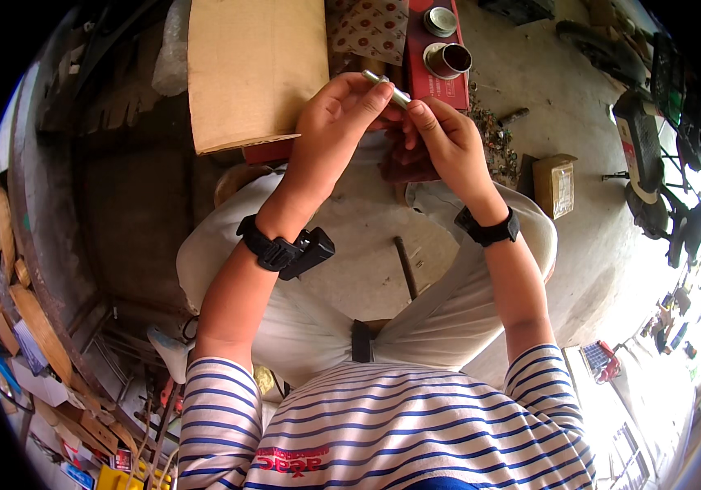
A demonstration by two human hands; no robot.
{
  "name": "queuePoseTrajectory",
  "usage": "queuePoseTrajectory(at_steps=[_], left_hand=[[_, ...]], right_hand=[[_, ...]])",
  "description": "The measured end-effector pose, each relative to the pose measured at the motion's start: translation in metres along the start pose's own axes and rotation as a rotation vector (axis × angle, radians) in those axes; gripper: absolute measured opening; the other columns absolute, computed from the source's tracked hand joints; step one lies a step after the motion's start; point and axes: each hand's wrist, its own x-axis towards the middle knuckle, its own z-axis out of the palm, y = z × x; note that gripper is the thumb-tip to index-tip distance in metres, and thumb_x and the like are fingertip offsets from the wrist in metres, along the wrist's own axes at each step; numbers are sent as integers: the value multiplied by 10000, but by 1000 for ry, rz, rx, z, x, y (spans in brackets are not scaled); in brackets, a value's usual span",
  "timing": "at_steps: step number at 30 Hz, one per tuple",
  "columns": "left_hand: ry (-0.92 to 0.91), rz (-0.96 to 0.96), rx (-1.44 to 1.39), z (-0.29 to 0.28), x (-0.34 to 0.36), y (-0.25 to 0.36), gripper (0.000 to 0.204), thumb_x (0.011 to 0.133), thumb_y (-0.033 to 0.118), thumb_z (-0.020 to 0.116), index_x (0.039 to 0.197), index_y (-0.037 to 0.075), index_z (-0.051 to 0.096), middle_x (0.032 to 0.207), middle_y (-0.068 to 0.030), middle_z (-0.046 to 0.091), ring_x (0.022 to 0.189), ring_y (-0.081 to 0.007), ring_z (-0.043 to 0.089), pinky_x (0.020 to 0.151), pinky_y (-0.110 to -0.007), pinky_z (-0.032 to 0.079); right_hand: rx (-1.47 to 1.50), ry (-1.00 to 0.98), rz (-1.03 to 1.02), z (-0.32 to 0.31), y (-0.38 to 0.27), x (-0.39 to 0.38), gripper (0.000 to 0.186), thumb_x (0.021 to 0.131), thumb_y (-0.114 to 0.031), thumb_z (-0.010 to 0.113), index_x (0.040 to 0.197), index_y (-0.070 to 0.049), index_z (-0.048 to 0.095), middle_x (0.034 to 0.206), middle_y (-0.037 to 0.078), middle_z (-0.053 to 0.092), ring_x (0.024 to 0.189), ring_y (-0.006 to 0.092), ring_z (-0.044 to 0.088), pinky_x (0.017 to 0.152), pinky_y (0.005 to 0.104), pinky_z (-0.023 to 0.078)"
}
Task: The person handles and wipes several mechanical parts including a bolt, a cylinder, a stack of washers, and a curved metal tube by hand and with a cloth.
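A short shiny metal rod (389, 88) is held up in front of me by both hands. My left hand (336, 122) pinches its near-left end between thumb and fingers. My right hand (446, 139) touches the rod's right end with its fingertips and also grips a dark reddish-brown piece (406, 163), perhaps cloth or abrasive paper, under the palm. Both wrists wear black bands; the left one carries a small black box (308, 252). I sit with light trousers, knees apart, over a concrete floor.
A red box (440, 73) with two round metal cylinders (447, 59) on it lies just beyond my hands. A large cardboard sheet (252, 69) leans at the upper left. A small cardboard box (555, 184) sits at the right, a thin metal bar (405, 267) lies between my knees, and tools clutter the lower left.
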Motion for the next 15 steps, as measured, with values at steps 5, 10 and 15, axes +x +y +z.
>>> queuePoseTrajectory(at_steps=[5,10,15], left_hand=[[22,2,70,-1,0,-3,249,967,240,521,1046,10,572,1029,-103,664,866,-141,645,824,-290,502],[-36,17,63,0,-1,3,259,979,242,495,1071,12,571,1059,-104,656,894,-142,634,842,-293,492],[-46,14,-3,3,-2,4,237,960,236,544,1080,41,603,989,-10,637,881,-73,583,806,-238,469]], right_hand=[[-14,-15,-18,0,-2,-1,327,977,-289,502,822,-18,601,647,8,593,591,66,557,549,223,447],[26,-57,56,-2,-7,-1,353,982,-306,488,801,-19,586,654,13,595,608,70,579,552,222,452],[42,0,10,-3,-3,-1,286,973,-259,515,851,-13,596,676,10,598,634,70,593,571,221,462]])
